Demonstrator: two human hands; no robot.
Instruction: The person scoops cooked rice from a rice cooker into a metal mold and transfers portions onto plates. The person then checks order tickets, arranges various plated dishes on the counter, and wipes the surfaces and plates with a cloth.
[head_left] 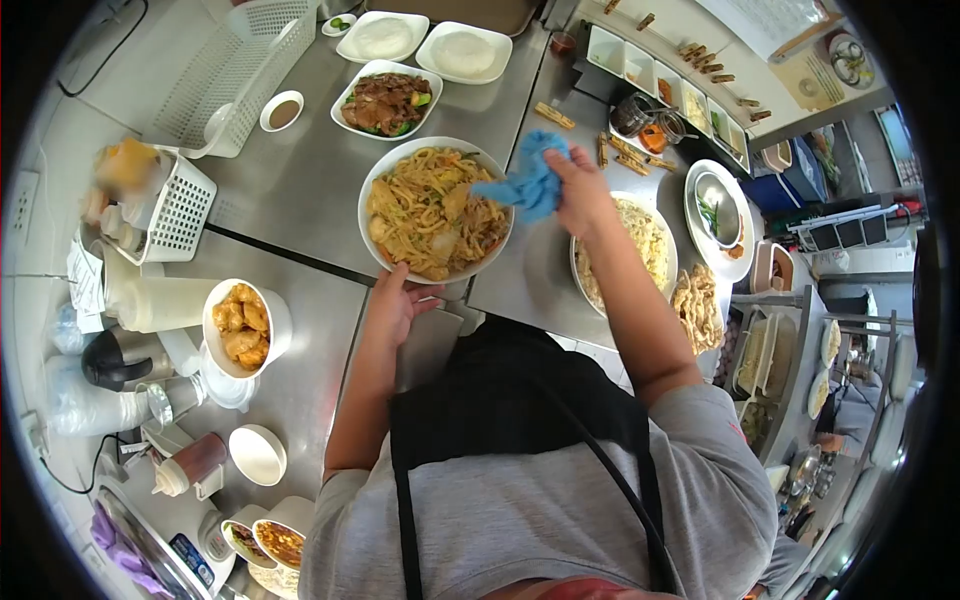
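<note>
A large white bowl (368,232) full of noodles (432,212) stands on the steel counter in front of me. My left hand (395,305) is at the bowl's near edge, its fingers spread and touching the rim from below. In my right hand (580,190) is a bunched blue cloth (532,180). One end of the cloth reaches the bowl's right rim. Close to my right forearm is a white plate of pale noodles (640,238), partly hidden by the arm.
Behind the bowl stand a meat dish (386,103) and two rice dishes (463,52). A fried chicken tub (241,328) and squeeze bottle (190,463) are at left. Clothespins (630,155) and a plate with a metal bowl (718,205) are at right.
</note>
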